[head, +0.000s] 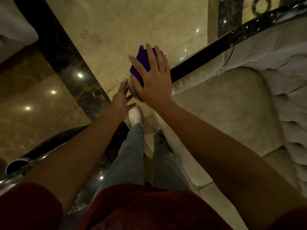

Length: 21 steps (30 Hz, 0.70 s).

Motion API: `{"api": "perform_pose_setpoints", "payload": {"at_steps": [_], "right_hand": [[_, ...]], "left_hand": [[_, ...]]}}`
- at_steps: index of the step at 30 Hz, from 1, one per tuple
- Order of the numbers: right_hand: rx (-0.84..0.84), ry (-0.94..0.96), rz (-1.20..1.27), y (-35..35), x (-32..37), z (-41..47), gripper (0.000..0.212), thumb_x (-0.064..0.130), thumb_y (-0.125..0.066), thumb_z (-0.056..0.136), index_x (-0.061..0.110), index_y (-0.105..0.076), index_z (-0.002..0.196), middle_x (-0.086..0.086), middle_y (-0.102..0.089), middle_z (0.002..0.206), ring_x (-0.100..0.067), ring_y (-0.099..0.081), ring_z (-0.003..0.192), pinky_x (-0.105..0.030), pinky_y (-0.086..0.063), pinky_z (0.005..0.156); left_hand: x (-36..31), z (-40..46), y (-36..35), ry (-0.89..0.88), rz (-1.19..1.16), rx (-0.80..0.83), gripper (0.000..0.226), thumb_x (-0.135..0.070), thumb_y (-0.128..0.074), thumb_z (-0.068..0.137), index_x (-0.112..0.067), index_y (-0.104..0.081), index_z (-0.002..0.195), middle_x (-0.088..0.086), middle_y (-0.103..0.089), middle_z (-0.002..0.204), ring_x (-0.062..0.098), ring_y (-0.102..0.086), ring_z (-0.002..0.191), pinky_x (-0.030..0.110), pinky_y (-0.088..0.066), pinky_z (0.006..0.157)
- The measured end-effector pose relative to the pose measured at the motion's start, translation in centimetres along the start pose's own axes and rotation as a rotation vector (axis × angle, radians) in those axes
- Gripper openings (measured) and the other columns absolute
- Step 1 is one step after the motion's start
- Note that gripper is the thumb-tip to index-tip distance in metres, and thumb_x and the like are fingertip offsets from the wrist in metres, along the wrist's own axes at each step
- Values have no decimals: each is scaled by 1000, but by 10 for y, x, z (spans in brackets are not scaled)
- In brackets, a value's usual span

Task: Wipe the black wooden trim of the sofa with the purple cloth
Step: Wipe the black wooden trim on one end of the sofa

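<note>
The purple cloth [141,62] lies over the near end of the sofa's glossy black wooden trim [221,42], which runs up to the top right along the cream backrest. My right hand [152,77] presses flat on the cloth with fingers spread, covering most of it. My left hand [122,99] sits just below and left of it, fingers apart, its fingertips against the pale end of the sofa arm under the cloth. It holds nothing.
The cream tufted sofa [232,113] fills the right side. Polished marble floor [116,27] with a dark inlaid band [69,68] lies below. A glossy black rail [49,146] crosses the lower left. My legs and a white shoe [135,116] stand beside the sofa.
</note>
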State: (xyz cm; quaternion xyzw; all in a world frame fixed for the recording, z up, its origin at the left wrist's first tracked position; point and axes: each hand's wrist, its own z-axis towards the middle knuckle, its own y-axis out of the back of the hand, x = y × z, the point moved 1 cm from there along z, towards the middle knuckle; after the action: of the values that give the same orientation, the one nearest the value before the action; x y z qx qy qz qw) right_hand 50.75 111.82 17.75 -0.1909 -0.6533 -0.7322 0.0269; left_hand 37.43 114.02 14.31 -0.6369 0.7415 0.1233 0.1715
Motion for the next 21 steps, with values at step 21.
{"api": "perform_pose_setpoints", "payload": {"at_steps": [21], "right_hand": [[151, 228, -291, 50, -67, 2, 34, 33, -51, 96, 19, -69, 121, -18, -63, 137, -43, -53, 135, -68, -27, 120]], "left_hand": [[-10, -21, -58, -826, 596, -366, 43, -28, -47, 102, -12, -51, 142, 9, -50, 147, 23, -46, 137, 37, -37, 115]]}}
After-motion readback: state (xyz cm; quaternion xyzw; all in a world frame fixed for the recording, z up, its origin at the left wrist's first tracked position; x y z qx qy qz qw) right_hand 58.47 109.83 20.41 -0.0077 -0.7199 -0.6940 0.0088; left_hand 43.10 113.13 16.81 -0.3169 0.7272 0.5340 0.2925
